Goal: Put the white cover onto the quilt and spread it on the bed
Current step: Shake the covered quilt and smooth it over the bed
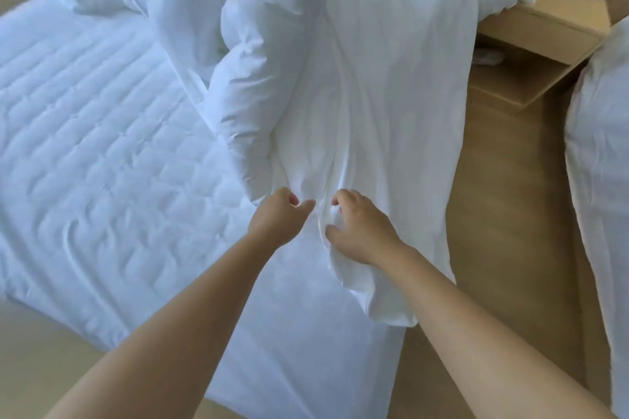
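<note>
Okay, both hands are down at the near end of the white cover [391,95], which lies in a long strip along the right side of the bed [102,146], its bottom corner drooping off the edge toward the floor. My right hand [357,235] has its fingers curled into the cloth, gathering a ridge between thumb and fingertips. That one is gripping. My left hand [277,216] is curled right beside the same ridge, thumb reaching in, but I cannot tell whether it has any cloth pinched.

The quilt [252,78] is heaped just left of the cover, puffed and folded over itself, touching it along one side.

Handling, as I judge it: the cover looks thin, limp and light, creasing wherever I touch it, so a small pinch will lift it but it will sag and twist. The best hold is the hem at the open end, one hand at each corner, to keep the mouth open. The quilt looks bulky and soft, springy rather than heavy. I'd take it by its corners, not the middle, since fistfuls of filling would only bunch up.

A nightstand [531,44] sits past the drooping edge, so I'll mind the trailing cloth there.
</note>
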Motion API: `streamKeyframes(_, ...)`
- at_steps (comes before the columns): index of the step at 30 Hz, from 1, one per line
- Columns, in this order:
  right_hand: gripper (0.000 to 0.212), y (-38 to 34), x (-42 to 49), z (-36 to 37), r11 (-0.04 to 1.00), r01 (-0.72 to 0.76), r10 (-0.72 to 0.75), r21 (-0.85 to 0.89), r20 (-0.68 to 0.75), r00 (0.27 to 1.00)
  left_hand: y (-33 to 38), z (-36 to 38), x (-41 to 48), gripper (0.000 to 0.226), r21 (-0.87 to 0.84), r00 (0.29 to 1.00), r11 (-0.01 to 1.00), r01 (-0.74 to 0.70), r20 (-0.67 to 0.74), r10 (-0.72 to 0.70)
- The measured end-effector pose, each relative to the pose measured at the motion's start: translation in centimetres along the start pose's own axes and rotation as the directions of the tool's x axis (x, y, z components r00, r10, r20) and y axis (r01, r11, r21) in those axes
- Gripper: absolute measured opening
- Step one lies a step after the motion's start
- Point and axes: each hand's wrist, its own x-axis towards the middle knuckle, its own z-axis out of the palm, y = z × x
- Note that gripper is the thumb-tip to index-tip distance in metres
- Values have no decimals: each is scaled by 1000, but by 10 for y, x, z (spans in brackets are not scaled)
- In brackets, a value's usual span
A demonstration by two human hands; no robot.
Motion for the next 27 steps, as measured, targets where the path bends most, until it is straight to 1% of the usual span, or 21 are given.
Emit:
streamKeyframes(3, 43, -41, 32, -7, 988, -8, 37, 153, -187, 982, -6, -47, 12, 20, -7, 997, 1000, -29, -77, 28)
streamKeyframes(4, 45, -55, 45, -10, 980, -9, 55, 197, -230, 972, -10, -64, 18, 16, -12, 994, 999, -36, -102, 35)
streamKeyframes(6, 51, -84, 72, -18, 974, -9, 76, 228, -287, 955, -17, -99, 33, 13, -11, 989, 998, -61, -137, 59)
streamKeyframes(8, 55, -115, 101, -25, 984, 24, 49, 175, -395, 917, -25, -133, 54, 17, 15, 982, 996, -91, -163, 92)
streamKeyframes(10, 58, -149, 134, -28, 995, 79, -35, 65, -510, 860, -34, -167, 82, 19, 56, 976, 992, -117, -179, 126)
streamKeyframes(12, 63, -181, 172, -26, 996, 77, -91, -49, -564, 821, -46, -200, 120, 21, 137, 968, 980, -146, -184, 170)
streamKeyframes(14, 66, -210, 215, -19, 985, 27, -120, -169, -568, 814, -63, -228, 167, 28, 267, 962, 945, -189, -142, 232)
streamKeyframes(15, 67, -222, 237, -13, 978, -1, -116, -210, -547, 829, -72, -240, 192, 32, 335, 958, 917, -219, -105, 267)
streamKeyframes(16, 68, -233, 259, -6, 971, -31, -97, -238, -508, 856, -82, -251, 216, 34, 404, 951, 880, -252, -63, 301)
streamKeyframes(18, 67, -252, 304, 14, 968, -95, -4, -232, -394, 919, -101, -270, 262, 36, 531, 930, 785, -320, 19, 366)
streamKeyframes(19, 67, -262, 324, 28, 960, -126, 25, -249, -371, 928, -110, -278, 283, 36, 577, 918, 738, -348, 51, 393)
streamKeyframes(21, 67, -277, 358, 53, 949, -189, 82, -252, -383, 920, -126, -290, 318, 37, 633, 896, 663, -399, 113, 430)
streamKeyframes(23, 65, -285, 386, 76, 942, -270, 178, -200, -385, 906, -139, -295, 350, 36, 665, 867, 595, -452, 170, 469)
streamKeyframes(25, 66, -282, 406, 102, 916, -347, 277, -202, -309, 910, -151, -294, 375, 40, 662, 840, 560, -498, 210, 499)
streamKeyframes(27, 66, -276, 417, 121, 892, -417, 361, -177, -278, 890, -159, -290, 395, 50, 656, 824, 540, -527, 240, 512)
